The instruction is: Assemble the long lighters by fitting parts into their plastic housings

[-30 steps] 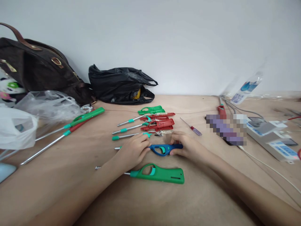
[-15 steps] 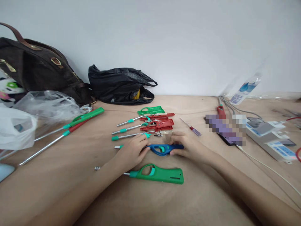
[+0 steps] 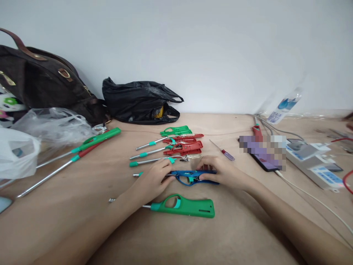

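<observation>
A blue long-necked lighter (image 3: 182, 173) lies across in front of me, its handle shell parted along the length so the inside shows. My left hand (image 3: 156, 176) is closed on the front of its handle, where the metal tube begins. The fingers of my right hand (image 3: 217, 171) pinch the shell near its rear end. Nearer to me lies a whole green lighter (image 3: 193, 207), its tube partly hidden behind my left forearm. Just beyond my hands are several metal lighter tubes (image 3: 150, 151) with turquoise collars and opened red shells (image 3: 190, 148).
A screwdriver (image 3: 224, 152) with a purple handle lies beyond my right hand. Farther right are a phone (image 3: 257, 156), a power strip (image 3: 311, 162) with cables and a tilted bottle (image 3: 285, 106). Left stand a dark bag (image 3: 52, 81), plastic bags (image 3: 16, 151) and more lighters (image 3: 96, 139).
The blue lighter's handle shell has come apart; its inner parts and wires now show between the halves. My right hand still grips its rear end, and my left hand has hardly moved.
</observation>
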Demonstrator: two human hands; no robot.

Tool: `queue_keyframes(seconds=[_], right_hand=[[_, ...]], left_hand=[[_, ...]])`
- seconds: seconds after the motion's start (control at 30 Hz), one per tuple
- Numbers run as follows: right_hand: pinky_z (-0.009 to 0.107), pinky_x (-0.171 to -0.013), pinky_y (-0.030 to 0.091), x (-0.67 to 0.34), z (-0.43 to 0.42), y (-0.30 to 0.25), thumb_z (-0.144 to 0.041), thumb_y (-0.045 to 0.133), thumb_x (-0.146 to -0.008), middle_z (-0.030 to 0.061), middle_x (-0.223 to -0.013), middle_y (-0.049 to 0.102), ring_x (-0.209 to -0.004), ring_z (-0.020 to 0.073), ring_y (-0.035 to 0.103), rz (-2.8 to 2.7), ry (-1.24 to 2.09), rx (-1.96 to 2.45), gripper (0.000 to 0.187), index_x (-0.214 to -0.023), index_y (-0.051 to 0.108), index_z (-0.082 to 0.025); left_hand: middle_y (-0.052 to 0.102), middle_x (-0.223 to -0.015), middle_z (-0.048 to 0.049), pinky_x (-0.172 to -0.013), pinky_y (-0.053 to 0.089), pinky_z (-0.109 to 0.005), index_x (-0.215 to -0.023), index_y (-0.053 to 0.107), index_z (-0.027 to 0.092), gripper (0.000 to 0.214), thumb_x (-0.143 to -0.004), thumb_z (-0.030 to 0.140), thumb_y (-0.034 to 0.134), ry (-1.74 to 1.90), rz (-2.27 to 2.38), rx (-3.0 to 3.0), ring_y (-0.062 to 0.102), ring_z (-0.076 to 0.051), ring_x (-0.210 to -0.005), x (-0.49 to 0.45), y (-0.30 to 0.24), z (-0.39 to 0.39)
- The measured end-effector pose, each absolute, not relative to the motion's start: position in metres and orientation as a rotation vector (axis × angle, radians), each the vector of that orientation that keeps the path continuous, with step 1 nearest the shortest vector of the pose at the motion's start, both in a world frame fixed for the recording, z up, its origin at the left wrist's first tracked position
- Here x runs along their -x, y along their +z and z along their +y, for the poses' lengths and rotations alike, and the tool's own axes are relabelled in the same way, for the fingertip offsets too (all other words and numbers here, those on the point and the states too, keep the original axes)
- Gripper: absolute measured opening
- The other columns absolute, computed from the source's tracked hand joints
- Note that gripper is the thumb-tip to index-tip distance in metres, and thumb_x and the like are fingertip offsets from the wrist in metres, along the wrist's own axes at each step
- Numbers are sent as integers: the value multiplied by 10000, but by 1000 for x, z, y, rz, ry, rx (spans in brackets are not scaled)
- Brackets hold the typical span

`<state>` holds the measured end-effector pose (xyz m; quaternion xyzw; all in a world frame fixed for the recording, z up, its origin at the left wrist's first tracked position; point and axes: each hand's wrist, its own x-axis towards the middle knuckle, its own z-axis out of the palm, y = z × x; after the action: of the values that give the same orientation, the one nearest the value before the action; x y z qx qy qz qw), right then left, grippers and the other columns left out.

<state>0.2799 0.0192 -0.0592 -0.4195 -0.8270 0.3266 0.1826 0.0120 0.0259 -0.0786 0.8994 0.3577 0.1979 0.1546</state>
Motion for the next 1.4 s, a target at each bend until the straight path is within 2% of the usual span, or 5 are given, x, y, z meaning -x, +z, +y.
queue_keyframes(seconds=[0.4, 0.6, 0.8, 1.03, 1.4], right_hand=[[352, -803, 475, -267, 19, -73, -238, 460, -959, 78, -943, 671, -890, 208, 611, -2303, 515, 1260, 203, -930, 654, -186], [336, -772, 476, -269, 23, -76, -207, 461, -934, 57, -884, 690, -846, 209, 631, -2185, 498, 1338, 191, -857, 635, -206], [366, -787, 465, -273, 26, -79, -193, 499, -908, 77, -875, 648, -859, 229, 609, -2170, 438, 1470, 155, -841, 639, -191], [377, -861, 459, -271, 18, -71, -156, 534, -894, 69, -974, 617, -956, 216, 571, -2125, 470, 1191, 120, -905, 642, -207], [347, -801, 482, -262, 9, -75, -106, 570, -868, 56, -924, 604, -910, 201, 561, -2314, 584, 1121, 128, -869, 665, -192]], left_hand=[[645, -1009, -76, -819, 521, -376, -997, 605, 186, 134, -869, 174, 567, 585, 1061, -2623, 601, -248, -971, -10, -78, 25], [601, -1171, -94, -933, 480, -415, -1242, 503, 208, 337, -905, 209, 518, 716, 1061, -2683, 553, -261, -1101, -13, -71, 21], [584, -1048, -81, -847, 466, -397, -1057, 611, 203, 221, -913, 139, 455, 631, 892, -2829, 535, -246, -950, -20, -69, 14], [577, -1070, -83, -816, 444, -380, -1114, 612, 197, 257, -910, 125, 473, 592, 882, -2814, 520, -251, -961, -18, -72, 14], [593, -1006, -66, -805, 410, -368, -1045, 624, 181, 220, -935, 103, 449, 670, 872, -2756, 515, -232, -928, -19, -74, 17]])
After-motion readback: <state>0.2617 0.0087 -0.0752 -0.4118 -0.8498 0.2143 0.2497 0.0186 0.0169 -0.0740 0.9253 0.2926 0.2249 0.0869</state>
